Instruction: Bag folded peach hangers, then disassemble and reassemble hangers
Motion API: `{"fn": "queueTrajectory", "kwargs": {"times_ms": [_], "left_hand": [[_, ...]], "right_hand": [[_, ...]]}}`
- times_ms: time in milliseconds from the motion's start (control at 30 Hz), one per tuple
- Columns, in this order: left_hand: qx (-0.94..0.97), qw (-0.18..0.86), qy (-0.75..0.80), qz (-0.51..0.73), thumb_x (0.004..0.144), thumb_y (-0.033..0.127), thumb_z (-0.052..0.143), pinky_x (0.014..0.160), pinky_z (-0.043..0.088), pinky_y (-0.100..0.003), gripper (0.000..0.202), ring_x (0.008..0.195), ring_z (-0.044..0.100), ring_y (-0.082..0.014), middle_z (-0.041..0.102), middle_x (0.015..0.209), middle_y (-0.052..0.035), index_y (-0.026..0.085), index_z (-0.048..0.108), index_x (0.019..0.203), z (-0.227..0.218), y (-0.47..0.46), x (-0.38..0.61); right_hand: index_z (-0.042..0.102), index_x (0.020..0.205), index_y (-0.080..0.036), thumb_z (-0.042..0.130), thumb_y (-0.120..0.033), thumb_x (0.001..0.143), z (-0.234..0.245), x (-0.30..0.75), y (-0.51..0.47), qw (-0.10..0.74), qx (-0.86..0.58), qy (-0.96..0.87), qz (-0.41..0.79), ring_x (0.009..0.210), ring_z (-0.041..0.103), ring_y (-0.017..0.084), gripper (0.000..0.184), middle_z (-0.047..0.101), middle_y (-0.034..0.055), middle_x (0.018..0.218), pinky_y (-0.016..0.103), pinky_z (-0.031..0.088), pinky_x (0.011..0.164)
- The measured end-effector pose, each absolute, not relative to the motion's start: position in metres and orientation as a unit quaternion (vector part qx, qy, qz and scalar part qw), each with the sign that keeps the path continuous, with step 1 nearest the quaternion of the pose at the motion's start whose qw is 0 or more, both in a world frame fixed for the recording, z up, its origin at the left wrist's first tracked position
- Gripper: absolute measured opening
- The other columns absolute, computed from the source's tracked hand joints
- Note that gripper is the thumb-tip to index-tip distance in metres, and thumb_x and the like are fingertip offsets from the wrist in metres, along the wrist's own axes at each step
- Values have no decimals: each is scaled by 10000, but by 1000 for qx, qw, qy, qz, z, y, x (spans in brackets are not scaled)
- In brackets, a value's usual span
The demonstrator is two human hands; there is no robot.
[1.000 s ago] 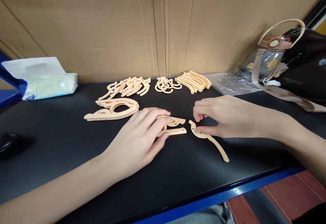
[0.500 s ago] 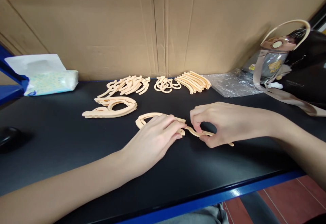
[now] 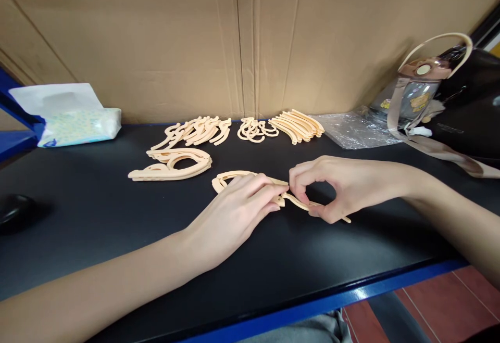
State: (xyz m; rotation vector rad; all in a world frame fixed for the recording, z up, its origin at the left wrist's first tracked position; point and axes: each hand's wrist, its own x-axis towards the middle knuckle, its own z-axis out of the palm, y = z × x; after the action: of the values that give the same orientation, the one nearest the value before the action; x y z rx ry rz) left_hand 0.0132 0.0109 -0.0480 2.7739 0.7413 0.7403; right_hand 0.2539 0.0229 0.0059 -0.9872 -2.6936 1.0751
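Beneath my left hand (image 3: pixel 238 210) lies a cream plastic folding hanger (image 3: pixel 217 183) on the black desktop. My fingers close over its middle and right end, hiding much of it. My right hand (image 3: pixel 339 187) pinches a slim curved hanger arm (image 3: pixel 296 202) between thumb and fingers. The left tip of this arm meets the hanger's right end by my left fingertips; I cannot tell whether the two are joined. Up and to the left of my left hand rests a stack of folded hangers (image 3: pixel 191 171).
Along the cardboard wall lie piles of short curved arms (image 3: pixel 199 130), hooks (image 3: pixel 253 130) and long arms (image 3: pixel 299 125). A clear plastic bag (image 3: pixel 355 129) and a strapped water bottle (image 3: pixel 414 93) stand right. Left are a tissue pack (image 3: pixel 80 124) and a black mouse (image 3: pixel 15 212).
The hanger and the arm's left end have come slightly closer together, with my right hand shifted a little left. The view has moved slightly.
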Motion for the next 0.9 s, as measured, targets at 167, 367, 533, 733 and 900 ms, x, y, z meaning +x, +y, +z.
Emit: {"fn": "queueTrajectory", "kwargs": {"times_ms": [167,367,533,733,900], "left_hand": [[932,79,241,260,1025,179,467,983,482,-326,260,1122,608,-192,656,1194,-77,146,594,1249,-49,12,14],[933,83,236,257,1023,180,464,914,504,-328,234,1068,616,-200,651,1159,-80,159,630,1187,-48,12,16],[931,106,228,264,1009,152,494,923,477,-319,218,1063,599,-191,645,1124,-67,155,635,1175,-48,14,14],[929,128,208,280,1002,130,507,932,432,-245,256,1061,575,-149,632,1122,-57,127,627,1228,-48,14,13],[927,142,200,284,1009,139,494,927,418,-219,234,1040,572,-135,624,1100,-53,116,639,1192,-48,15,13]], "right_hand": [[601,768,-186,622,-62,728,4,257,25,43,-312,-877,363,755,590,108,132,629,-42,870,238,437,717],[610,792,-179,646,-79,752,1,255,26,40,-291,-870,395,801,583,114,113,623,-37,870,244,438,763],[610,807,-174,643,-78,759,-2,255,28,41,-280,-865,414,805,581,117,113,617,-27,875,243,442,762],[617,818,-165,667,-70,755,-4,256,28,45,-271,-862,425,813,575,108,125,613,-30,883,228,435,764],[609,818,-164,665,-51,757,-4,255,28,45,-264,-864,427,820,563,100,140,604,-37,885,216,430,767]]}}
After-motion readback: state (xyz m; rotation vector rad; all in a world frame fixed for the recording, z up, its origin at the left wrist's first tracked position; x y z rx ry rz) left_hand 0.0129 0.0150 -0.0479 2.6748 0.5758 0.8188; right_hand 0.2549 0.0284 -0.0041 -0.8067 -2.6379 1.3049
